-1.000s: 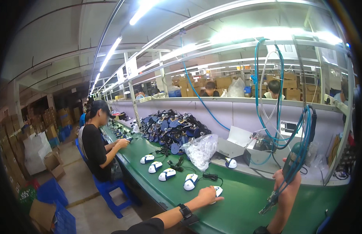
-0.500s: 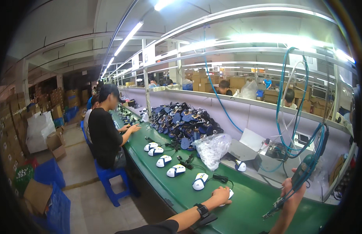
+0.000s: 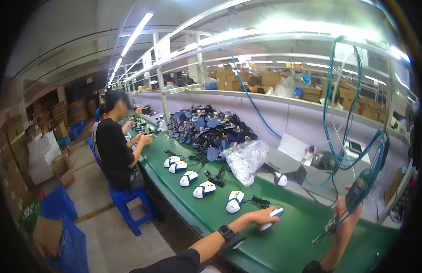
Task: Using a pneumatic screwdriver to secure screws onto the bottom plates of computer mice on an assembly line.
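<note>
Head view: left fingers (image 3: 267, 215) on smooth, rounded white mouse (image 3: 267, 226)

The mouse (image 3: 268, 224) in your left hand (image 3: 257, 215) is white with blue edging, over a green bench (image 3: 288, 241). Left of that grip, mice (image 3: 235, 201) show white, blue and yellow. Your right hand (image 3: 343, 219) grips a dark green tool (image 3: 359, 185); above it hang teal hoses (image 3: 327, 107).

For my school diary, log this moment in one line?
left hand: gripping white mouse; right hand: holding green tool; nearby: mouse row
</note>
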The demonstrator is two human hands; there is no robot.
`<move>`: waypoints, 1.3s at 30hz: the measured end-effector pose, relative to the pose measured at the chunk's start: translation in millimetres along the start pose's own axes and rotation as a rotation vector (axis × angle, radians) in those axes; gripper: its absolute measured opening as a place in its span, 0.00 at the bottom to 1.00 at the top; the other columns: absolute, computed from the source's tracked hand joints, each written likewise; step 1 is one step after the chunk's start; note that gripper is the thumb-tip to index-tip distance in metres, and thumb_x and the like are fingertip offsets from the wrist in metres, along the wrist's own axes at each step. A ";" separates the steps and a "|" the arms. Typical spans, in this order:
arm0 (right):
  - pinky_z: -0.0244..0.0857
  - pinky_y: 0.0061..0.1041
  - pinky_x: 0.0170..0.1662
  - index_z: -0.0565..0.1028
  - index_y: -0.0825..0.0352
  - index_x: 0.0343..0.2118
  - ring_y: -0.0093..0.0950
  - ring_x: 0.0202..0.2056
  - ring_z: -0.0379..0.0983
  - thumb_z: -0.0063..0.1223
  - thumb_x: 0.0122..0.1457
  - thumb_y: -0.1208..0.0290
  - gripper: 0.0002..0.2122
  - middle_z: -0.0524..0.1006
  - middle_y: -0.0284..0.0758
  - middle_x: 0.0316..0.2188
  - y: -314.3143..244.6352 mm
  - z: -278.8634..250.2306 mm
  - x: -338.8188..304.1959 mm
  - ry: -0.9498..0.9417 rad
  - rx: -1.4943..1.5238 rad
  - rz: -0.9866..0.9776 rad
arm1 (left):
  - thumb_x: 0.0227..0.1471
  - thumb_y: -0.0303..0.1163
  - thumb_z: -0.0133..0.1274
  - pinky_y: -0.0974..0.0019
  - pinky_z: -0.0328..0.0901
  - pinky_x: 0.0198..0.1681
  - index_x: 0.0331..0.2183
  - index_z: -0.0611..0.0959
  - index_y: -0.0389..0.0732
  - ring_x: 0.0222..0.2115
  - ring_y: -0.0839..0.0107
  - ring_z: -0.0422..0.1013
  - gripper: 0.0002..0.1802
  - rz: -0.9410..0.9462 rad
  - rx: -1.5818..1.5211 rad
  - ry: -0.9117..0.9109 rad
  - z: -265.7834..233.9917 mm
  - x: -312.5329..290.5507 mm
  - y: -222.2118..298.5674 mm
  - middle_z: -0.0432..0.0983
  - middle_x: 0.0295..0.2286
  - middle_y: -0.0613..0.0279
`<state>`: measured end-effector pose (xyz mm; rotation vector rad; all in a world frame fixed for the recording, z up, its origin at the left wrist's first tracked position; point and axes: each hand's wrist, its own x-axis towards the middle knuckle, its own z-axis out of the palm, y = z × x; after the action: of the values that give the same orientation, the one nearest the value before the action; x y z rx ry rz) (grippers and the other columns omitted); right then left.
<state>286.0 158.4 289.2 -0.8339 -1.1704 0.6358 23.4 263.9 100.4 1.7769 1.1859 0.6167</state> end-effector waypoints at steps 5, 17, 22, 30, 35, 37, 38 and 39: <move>0.50 0.14 0.18 0.68 0.69 0.51 0.12 0.17 0.59 0.57 0.55 0.74 0.20 0.66 0.23 0.19 37.5 13.0 34.2 -0.030 0.076 -0.011 | 0.52 0.48 0.51 0.58 0.73 0.39 0.53 0.66 0.38 0.38 0.59 0.73 0.33 -0.045 -1.204 -0.232 11.3 21.3 0.2 0.71 0.42 0.50; 0.67 0.20 0.31 0.74 0.71 0.44 0.17 0.27 0.72 0.58 0.56 0.75 0.13 0.79 0.34 0.29 116.9 -28.1 106.8 -0.126 0.220 0.046 | 0.55 0.46 0.47 0.43 0.64 0.56 0.58 0.62 0.44 0.54 0.42 0.64 0.33 0.090 -1.496 -0.316 77.3 121.6 8.0 0.64 0.54 0.41; 0.66 0.18 0.31 0.74 0.70 0.43 0.16 0.28 0.72 0.60 0.55 0.75 0.13 0.79 0.33 0.29 113.5 -37.8 112.0 -0.164 0.166 0.180 | 0.59 0.57 0.42 0.43 0.65 0.54 0.57 0.63 0.45 0.52 0.42 0.66 0.33 -0.045 -1.476 -0.310 83.9 132.2 19.2 0.65 0.52 0.38; 0.46 0.12 0.16 0.62 0.76 0.54 0.11 0.13 0.54 0.56 0.60 0.63 0.27 0.60 0.21 0.14 123.8 -14.5 114.9 0.077 0.219 -0.142 | 0.58 0.60 0.38 0.44 0.72 0.45 0.54 0.67 0.42 0.44 0.51 0.72 0.35 -0.140 -1.406 -0.322 86.8 148.6 -5.9 0.69 0.48 0.48; 0.46 0.13 0.18 0.63 0.74 0.53 0.11 0.14 0.54 0.49 0.64 0.56 0.25 0.61 0.21 0.13 133.4 -1.3 109.6 0.066 0.250 -0.087 | 0.59 0.57 0.40 0.47 0.67 0.54 0.53 0.65 0.41 0.52 0.45 0.66 0.33 -0.081 -1.390 -0.246 78.5 146.2 -2.8 0.63 0.54 0.38; 0.53 0.12 0.24 0.63 0.74 0.53 0.13 0.15 0.56 0.46 0.66 0.59 0.23 0.62 0.22 0.14 139.2 2.6 107.5 -0.009 0.331 -0.119 | 0.58 0.54 0.42 0.49 0.67 0.53 0.52 0.66 0.38 0.51 0.48 0.69 0.32 -0.096 -1.407 -0.250 74.8 145.5 -13.1 0.66 0.52 0.41; 0.53 0.12 0.24 0.63 0.74 0.53 0.13 0.15 0.56 0.46 0.66 0.59 0.23 0.62 0.22 0.14 141.2 8.5 105.2 -0.024 0.345 -0.111 | 0.58 0.54 0.42 0.49 0.67 0.53 0.52 0.66 0.38 0.51 0.48 0.69 0.32 -0.094 -1.408 -0.226 73.2 144.7 -21.7 0.66 0.52 0.41; 0.55 0.12 0.24 0.62 0.75 0.54 0.13 0.16 0.57 0.47 0.65 0.59 0.23 0.63 0.23 0.16 141.4 15.3 102.2 0.019 0.283 -0.126 | 0.58 0.54 0.43 0.49 0.69 0.52 0.52 0.67 0.37 0.48 0.50 0.71 0.32 -0.142 -1.381 -0.251 72.4 143.6 -28.8 0.69 0.50 0.42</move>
<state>298.7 322.1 228.2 -0.5215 -1.0763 0.6689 126.7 369.5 30.6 0.5484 0.4235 0.7990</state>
